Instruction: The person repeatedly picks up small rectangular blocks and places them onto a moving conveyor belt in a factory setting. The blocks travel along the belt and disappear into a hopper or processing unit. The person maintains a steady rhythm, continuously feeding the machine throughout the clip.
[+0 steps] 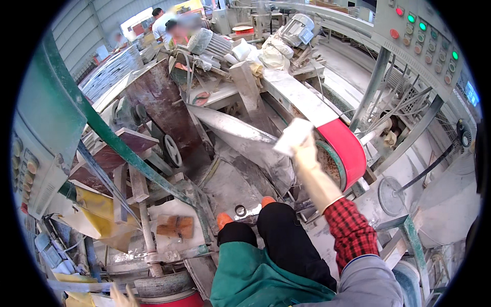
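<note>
My right hand [306, 154], in a cream glove, grips a pale, flat, block-like piece [291, 135]. It is out ahead of me, just left of the rounded end of a belt machine with a bright red belt [349, 148]. The exact kind of the piece cannot be made out. At the lower left edge, only the gloved fingers of my left hand [123, 297] show, held apart with nothing visible in them. Near them is a wheel [166, 284] with a second red belt [174, 300] below it.
A control panel with lit buttons [420, 38] stands at right; another panel [38, 169] is at left. A green frame bar [123, 143] slants across the left. Motors [209, 45], boards and dusty scraps crowd the far side. Two people [162, 31] are farther back. A brown block [175, 226] lies near my feet.
</note>
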The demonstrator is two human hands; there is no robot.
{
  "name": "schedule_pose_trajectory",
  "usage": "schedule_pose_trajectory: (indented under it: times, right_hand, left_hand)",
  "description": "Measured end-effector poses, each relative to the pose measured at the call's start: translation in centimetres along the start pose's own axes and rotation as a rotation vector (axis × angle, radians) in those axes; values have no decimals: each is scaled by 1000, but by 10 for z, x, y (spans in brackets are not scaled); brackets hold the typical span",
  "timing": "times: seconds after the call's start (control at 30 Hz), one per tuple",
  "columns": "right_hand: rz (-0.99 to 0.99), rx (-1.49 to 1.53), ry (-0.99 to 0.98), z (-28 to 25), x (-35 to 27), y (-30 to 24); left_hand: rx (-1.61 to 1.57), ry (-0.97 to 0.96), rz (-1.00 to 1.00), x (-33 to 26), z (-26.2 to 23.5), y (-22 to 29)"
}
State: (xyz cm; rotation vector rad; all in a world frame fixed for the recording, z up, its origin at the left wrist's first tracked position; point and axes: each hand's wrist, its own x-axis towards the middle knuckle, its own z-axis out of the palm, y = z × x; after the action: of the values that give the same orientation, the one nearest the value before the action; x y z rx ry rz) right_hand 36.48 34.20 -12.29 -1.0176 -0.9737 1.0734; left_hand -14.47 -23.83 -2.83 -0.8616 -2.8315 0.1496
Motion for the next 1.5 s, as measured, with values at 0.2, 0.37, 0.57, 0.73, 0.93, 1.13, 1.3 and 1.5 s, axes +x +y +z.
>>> schedule_pose_trajectory:
  times: [0.2,0.37,0.57,0.73,0.93,1.13,1.3,1.5]
  right_hand:
    - [121,-228,351,-94,76,1]
    - [166,-97,449,-110,113,6]
    - [252,-1469,-42,-121,131,-16]
    - [469,-1557,107,-90,105,-72]
    - [423,-948,-720,74,-19,-114]
    - [645,-18,-1399,193,-206,-4]
    - [853,39,-1476,256,-349,-37]
    - [361,17,-1102,235,-317,-79]
  left_hand:
    - [48,446,-78,-66,91,-95]
    - [204,205,-224,-74,79,-83]
    - [-15,46,-306,-65,47,-27]
    - [-79,48,-283,-59,36,-2]
    - [-237,68,-249,-58,10,33]
    - [-746,36,-49,-100,-77,122]
    - [-1597,-28,-133,-103,-117,193]
    - [-1131,144,646,-32,-73,239]
